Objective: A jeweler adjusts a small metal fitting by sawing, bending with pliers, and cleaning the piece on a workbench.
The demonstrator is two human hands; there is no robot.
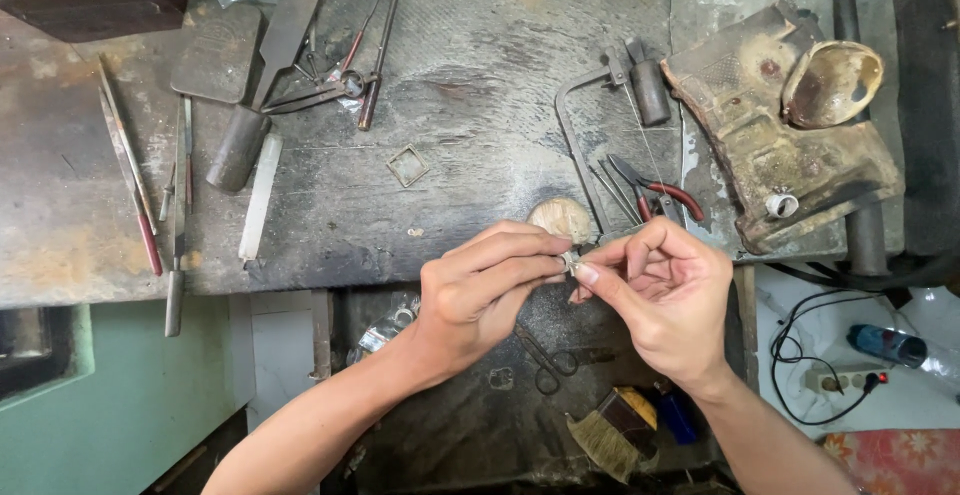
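My left hand (487,287) and my right hand (662,293) meet at the front edge of a worn dark workbench (470,85). Between the fingertips of both hands sits a small silvery metal piece (571,262), pinched from the left and from the right. Its exact shape is mostly hidden by my fingers. Just behind it lies a round pale wooden peg end (562,217).
A jeweller's saw frame (600,145) and red-handled pliers (662,193) lie behind my right hand. A small square wire frame (407,166), files (125,165) and a hammer (245,125) lie left. A scorched soldering block (780,125) with a ring (781,204) sits right. Scissors (548,363) and a brush (612,435) lie below.
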